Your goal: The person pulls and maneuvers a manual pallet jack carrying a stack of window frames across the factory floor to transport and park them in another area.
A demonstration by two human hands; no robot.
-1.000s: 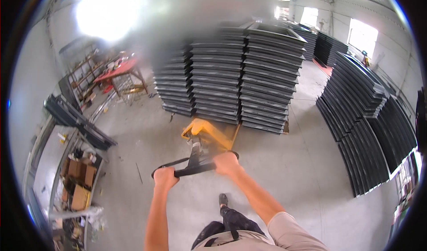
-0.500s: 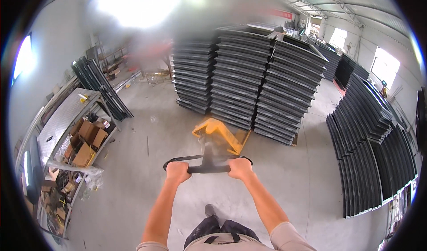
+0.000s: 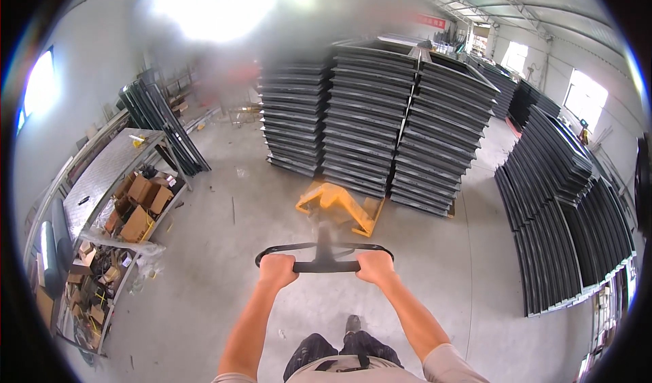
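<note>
Both my hands grip the black loop handle (image 3: 324,267) of a yellow pallet jack (image 3: 333,196). My left hand (image 3: 277,271) is closed round the handle's left end. Round its right end my right hand (image 3: 375,266) is wrapped, with both arms stretched forward. Beyond the handle, the jack's yellow body stands at the foot of tall stacks of dark metal frames (image 3: 367,111). Its forks are hidden under the load. A wooden pallet edge (image 3: 451,210) shows at the stack's lower right corner.
On the left stands a metal workbench (image 3: 102,172) with cardboard boxes (image 3: 140,203) on its lower shelf. Long dark profiles (image 3: 163,125) lean at its far end. More stacked dark frames (image 3: 570,213) stand along the right. A blur covers the upper middle of the view.
The handle and both hands have shifted slightly right and nearer to me. My feet have changed position in a step. The grip is the same.
</note>
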